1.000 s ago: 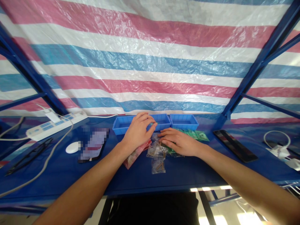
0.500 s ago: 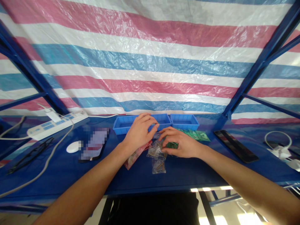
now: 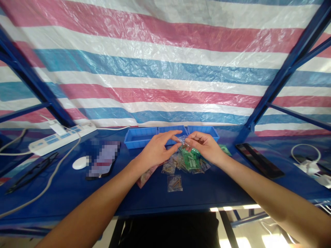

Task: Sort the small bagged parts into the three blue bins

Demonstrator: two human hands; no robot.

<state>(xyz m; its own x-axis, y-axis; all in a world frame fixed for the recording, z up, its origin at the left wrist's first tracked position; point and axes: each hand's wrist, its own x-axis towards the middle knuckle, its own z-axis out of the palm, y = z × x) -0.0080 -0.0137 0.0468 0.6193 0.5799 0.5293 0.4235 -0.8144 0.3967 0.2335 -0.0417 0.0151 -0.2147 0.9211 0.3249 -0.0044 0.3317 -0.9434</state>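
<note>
My right hand [image 3: 203, 146] pinches a small clear plastic bag [image 3: 183, 140] between thumb and fingers, above a pile of packets. My left hand [image 3: 162, 146] is beside it, fingers stretched out and thumb apart, its tips close to the bag; whether they touch it I cannot tell. Below the hands are clear bags of brass-coloured screw-like pieces [image 3: 169, 166] and green packets [image 3: 191, 161]. One more clear bag with brass-coloured pieces [image 3: 175, 183] lies apart, nearer the table's front edge. A reddish packet [image 3: 147, 176] is partly hidden under my left wrist.
Behind the hands stand blue plastic trays [image 3: 139, 144] in a row. To the left are a phone [image 3: 104, 160], a white oval object [image 3: 80, 162], glasses [image 3: 33, 172] and a power strip [image 3: 63, 137]. A dark phone [image 3: 260, 161] and a white cable [image 3: 306, 155] lie right.
My right hand has risen from the pile and now holds a small clear bag. My left hand has come down and right towards it, off the middle tray.
</note>
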